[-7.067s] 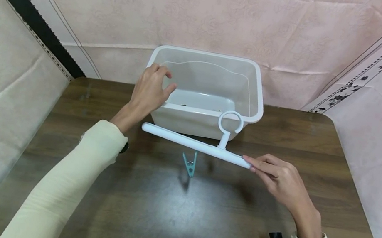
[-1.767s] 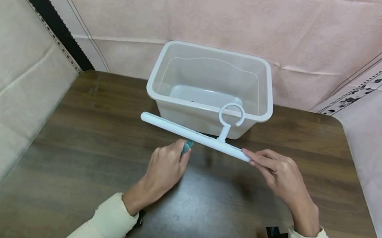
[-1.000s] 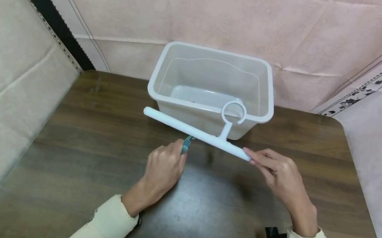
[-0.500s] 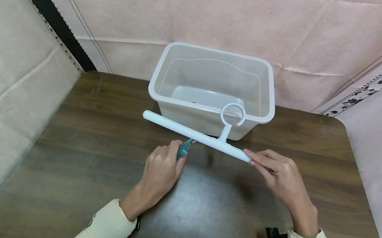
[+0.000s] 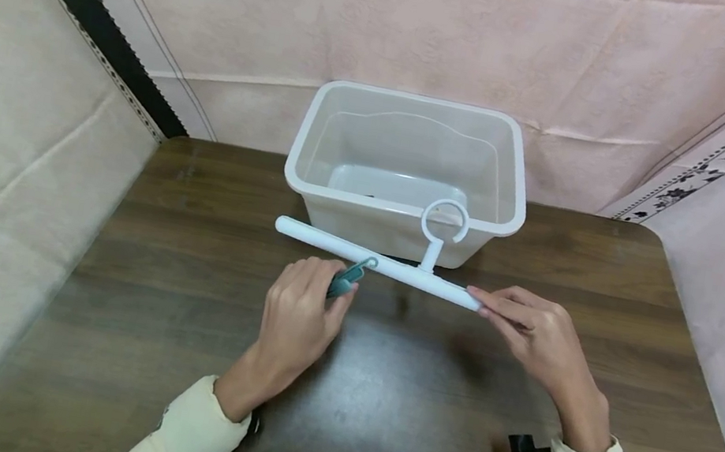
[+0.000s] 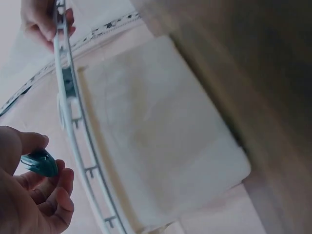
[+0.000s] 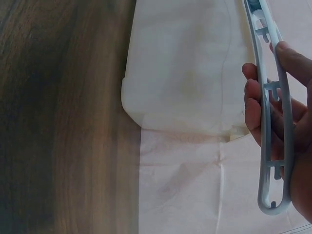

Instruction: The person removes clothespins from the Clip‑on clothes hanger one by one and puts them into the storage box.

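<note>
My left hand [image 5: 296, 319] pinches a teal clothes peg [image 5: 346, 279] between thumb and fingers, just in front of the hanger bar. In the left wrist view the peg [image 6: 41, 163] shows apart from the bar. My right hand [image 5: 534, 339] holds the right end of a pale blue-white hanger [image 5: 324, 240], its bar slanting down to the right and its ring hook standing up. Crosspieces along the hanger's slotted underside [image 7: 273, 124] show in the right wrist view.
A light grey plastic tub [image 5: 410, 156] stands at the far edge of the brown wooden table [image 5: 373, 420], behind the hanger. A few small dark bits lie on its floor. Pale cloth [image 5: 438, 31] hangs behind and at both sides.
The peg hung under the hanger bar at first, with my left hand over the tub's rim. That hand has since gripped the peg and drawn it off the bar. My right hand stays put.
</note>
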Tool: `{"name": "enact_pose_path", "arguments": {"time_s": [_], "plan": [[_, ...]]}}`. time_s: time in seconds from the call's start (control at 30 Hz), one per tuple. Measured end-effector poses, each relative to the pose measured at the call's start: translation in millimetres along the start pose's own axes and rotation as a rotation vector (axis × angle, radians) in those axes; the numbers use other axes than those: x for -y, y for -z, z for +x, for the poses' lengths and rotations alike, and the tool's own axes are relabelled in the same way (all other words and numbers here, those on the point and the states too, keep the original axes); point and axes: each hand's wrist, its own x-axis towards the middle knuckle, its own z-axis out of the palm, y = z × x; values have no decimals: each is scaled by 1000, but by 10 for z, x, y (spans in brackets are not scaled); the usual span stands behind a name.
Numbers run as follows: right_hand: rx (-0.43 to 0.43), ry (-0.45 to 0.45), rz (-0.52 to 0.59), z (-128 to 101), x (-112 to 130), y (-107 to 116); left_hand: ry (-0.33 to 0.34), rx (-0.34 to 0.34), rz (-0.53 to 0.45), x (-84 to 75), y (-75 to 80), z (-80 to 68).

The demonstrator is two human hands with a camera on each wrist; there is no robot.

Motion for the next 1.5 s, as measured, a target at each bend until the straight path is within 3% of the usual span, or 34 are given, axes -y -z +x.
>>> {"name": "enact_pose_path", "arguments": {"time_s": [0.3,0.6,0.87,1.13,1.5], "plan": [[5,-11,-20,-34,-9,-14,18,-19,5,90,45,203],[15,-21,-42,-47,-12,10,42,52,18,186,22,350],[-1,-2,-48,-46,-6,12,56,75,14,246,-7,472],[27,-41,-55,-60,-14,34,71,100,19,271,-39,550],[38,-50,-46,-63,-19,36,141,123,39,411,-25,778]]}}
